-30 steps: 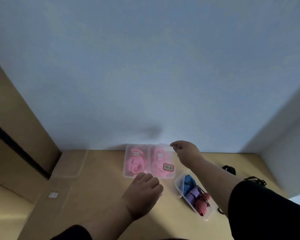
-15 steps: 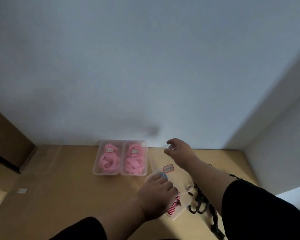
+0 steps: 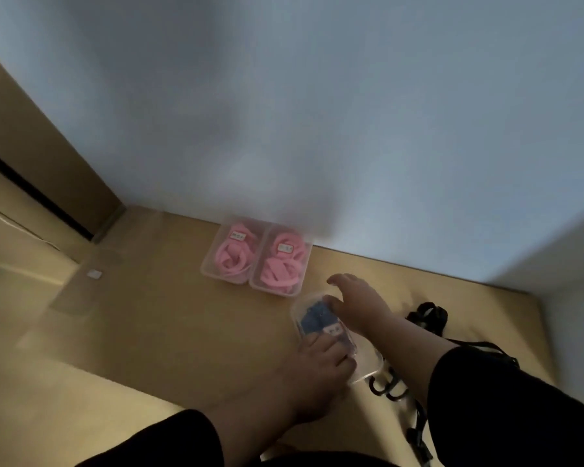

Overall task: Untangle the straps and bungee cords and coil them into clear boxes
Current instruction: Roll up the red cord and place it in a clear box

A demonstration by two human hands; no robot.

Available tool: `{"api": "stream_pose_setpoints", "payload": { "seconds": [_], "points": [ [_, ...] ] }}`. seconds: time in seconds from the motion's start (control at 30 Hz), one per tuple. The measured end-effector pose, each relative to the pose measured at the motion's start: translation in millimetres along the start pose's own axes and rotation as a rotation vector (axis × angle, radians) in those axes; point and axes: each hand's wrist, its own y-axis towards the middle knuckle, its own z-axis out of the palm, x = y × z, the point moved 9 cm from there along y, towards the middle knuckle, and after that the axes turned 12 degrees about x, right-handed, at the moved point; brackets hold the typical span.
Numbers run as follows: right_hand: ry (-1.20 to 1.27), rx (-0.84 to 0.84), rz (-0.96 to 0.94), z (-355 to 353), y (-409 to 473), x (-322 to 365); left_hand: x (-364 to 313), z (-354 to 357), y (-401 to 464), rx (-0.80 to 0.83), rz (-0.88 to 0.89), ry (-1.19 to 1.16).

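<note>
A clear box (image 3: 368, 360) holding blue and striped coiled straps lies on the wooden surface, with a clear lid bearing a small label on top of it. My left hand (image 3: 321, 364) presses on the lid's near end, fingers lying over it. My right hand (image 3: 356, 306) rests with spread fingers on the far end. Two clear boxes of pink coiled straps, the left pink box (image 3: 230, 256) and the right pink box (image 3: 280, 269), stand side by side against the wall. Black bungee cords (image 3: 429, 318) with hooks lie loose to the right, partly hidden by my right arm.
A white wall rises directly behind the boxes. A flat clear lid (image 3: 81, 284) with a small white label lies at the left. The wooden surface (image 3: 182, 332) stretches left of the hands. More black hooks (image 3: 385, 387) lie below the blue box.
My right hand has brought the labelled lid down onto the box of blue straps and now rests on it. My left hand stays at the box's near end. The view has shifted.
</note>
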Motion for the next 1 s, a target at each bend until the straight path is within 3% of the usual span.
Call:
{"api": "stream_pose_setpoints", "payload": {
  "seconds": [0.17,0.5,0.7,1.0],
  "points": [
    [-0.011,0.078,-0.018,18,9,-4,-6,22,5,0.04,-0.074,-0.02],
    [0.036,0.056,-0.019,22,21,-20,-2,26,7,-0.024,-0.134,-0.144],
    [-0.324,-0.03,-0.23,31,10,1,-6,21,8,-0.026,-0.163,-0.084],
    [-0.577,0.188,-0.418,63,9,17,-8,37,2,-0.087,-0.123,-0.062]
  ]
}}
